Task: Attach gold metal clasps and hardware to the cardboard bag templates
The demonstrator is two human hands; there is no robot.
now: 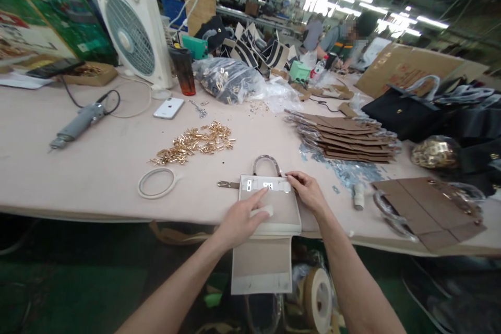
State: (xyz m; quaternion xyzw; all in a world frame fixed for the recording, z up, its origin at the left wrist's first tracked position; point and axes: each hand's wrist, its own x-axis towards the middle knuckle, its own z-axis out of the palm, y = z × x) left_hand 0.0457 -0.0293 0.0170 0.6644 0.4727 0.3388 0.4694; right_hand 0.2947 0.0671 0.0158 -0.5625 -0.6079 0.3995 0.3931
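One bag [282, 215]: L hand [239, 221] presses flap [266, 186], R hand [309, 191] pinches flap edge; tape ring [157, 183], brass bits [195, 144] nr.

The left hand [240, 219] covers the middle of the beige bag panel [287, 214]. The right hand [309, 190] hides the white strip's [268, 186] end (pinched or only touched, unclear). The gold fittings [195, 143] are too small to tell apart. The black bags [469, 125] run off the right edge.
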